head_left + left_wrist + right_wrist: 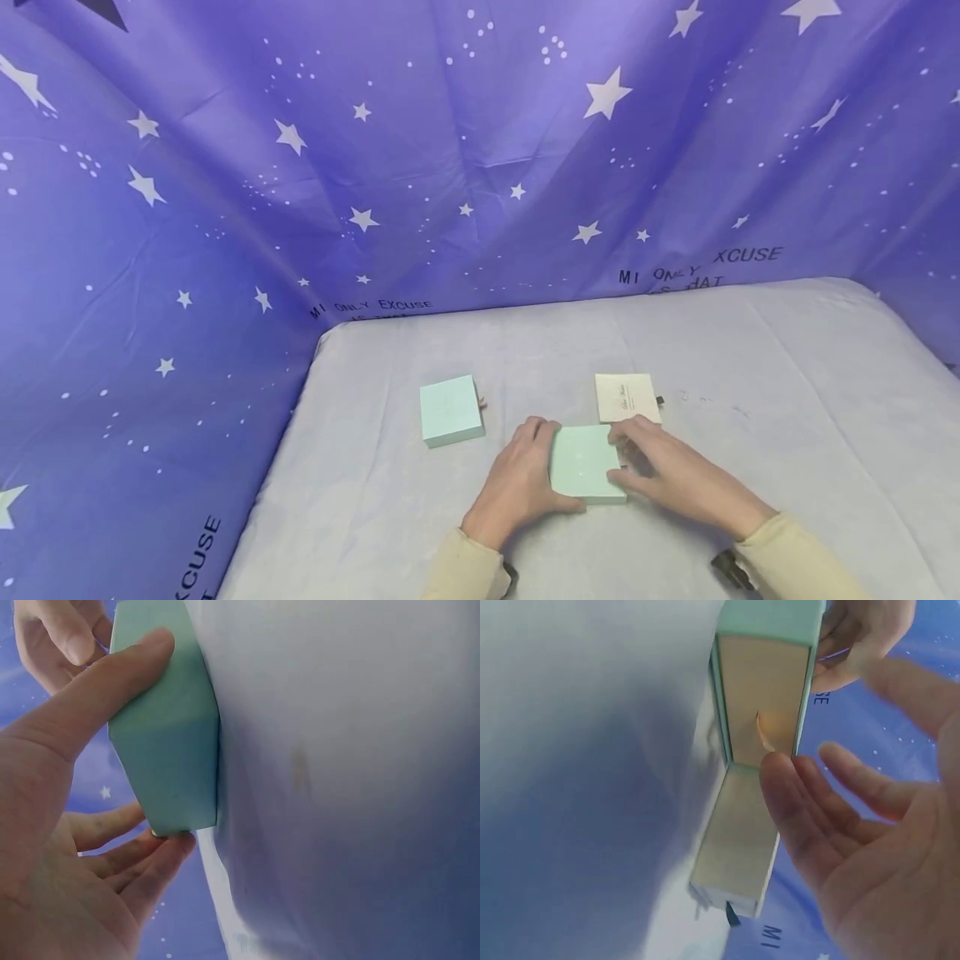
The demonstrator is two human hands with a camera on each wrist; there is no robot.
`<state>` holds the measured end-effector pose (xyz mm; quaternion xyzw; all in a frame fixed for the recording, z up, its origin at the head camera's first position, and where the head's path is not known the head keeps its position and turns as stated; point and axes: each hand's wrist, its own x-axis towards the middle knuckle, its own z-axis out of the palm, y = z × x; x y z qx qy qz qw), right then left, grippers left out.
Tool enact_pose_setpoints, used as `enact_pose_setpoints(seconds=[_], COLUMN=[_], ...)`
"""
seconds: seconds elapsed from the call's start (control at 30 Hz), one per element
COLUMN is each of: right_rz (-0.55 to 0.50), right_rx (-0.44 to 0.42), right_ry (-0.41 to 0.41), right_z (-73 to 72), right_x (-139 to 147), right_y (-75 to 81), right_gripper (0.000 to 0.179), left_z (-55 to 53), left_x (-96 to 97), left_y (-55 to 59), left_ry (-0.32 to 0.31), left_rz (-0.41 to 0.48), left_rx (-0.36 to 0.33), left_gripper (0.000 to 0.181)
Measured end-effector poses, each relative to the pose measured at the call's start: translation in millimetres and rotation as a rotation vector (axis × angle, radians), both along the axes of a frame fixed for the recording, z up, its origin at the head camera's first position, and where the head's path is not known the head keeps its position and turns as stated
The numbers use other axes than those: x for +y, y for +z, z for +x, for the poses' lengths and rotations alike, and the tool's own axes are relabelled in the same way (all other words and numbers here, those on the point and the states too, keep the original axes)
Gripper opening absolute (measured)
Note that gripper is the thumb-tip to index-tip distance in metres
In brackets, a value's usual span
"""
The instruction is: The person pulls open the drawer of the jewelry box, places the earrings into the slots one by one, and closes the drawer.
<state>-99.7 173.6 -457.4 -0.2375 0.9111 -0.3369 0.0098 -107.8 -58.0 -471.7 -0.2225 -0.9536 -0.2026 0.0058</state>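
A mint-green drawer-style box (585, 462) lies flat near the front of the grey-white cloth. My left hand (522, 473) grips it from the left, thumb (142, 664) along the near side and fingertips at the far edge. At the box's right end is my right hand (671, 475), thumb and fingers spread apart. A small pale ribbon tab (763, 733) sticks out of the beige drawer end (757, 682); the right fingertips are right beside it, and whether they touch it I cannot tell. Nothing is pinched between that thumb and those fingers.
Behind the right hand lies a cream box (621, 395) with dark lettering and a dark ribbon tab. A second mint-green box (452, 410) with a reddish tab sits to the left. Purple star-printed curtain (465, 150) hangs behind and beside the cloth-covered table (360, 533).
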Motion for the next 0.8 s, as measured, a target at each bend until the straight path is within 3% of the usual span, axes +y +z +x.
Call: enact_pose_setpoints(seconds=[0.13,0.27,0.53,0.8], right_rz=[-0.081,-0.080,-0.073,-0.156], right_rx=[-0.137,-0.244,-0.346,-0.420], right_ry=[-0.050,-0.102,-0.119,-0.073], right_z=[-1.9,-3.6,-9.4,-13.0], right_x=[0.3,2.3,7.6,8.9], right_y=[-0.8,-2.5,-8.3,-15.8], right_gripper=[0.025,0.021,0.020,0.024], left_z=[1.2,1.9,0.1,1.0], left_x=[1.9,3.2,3.0,3.4], left_y=[-1.0,-1.7,-1.3,-1.3], left_ry=[0.006,0.006,-0.003,-0.008], left_rz=[-0.013,-0.025,-0.043,-0.059], left_rx=[0.031,0.051,0.063,0.055], left_gripper=[0.100,0.101,0.099,0.099])
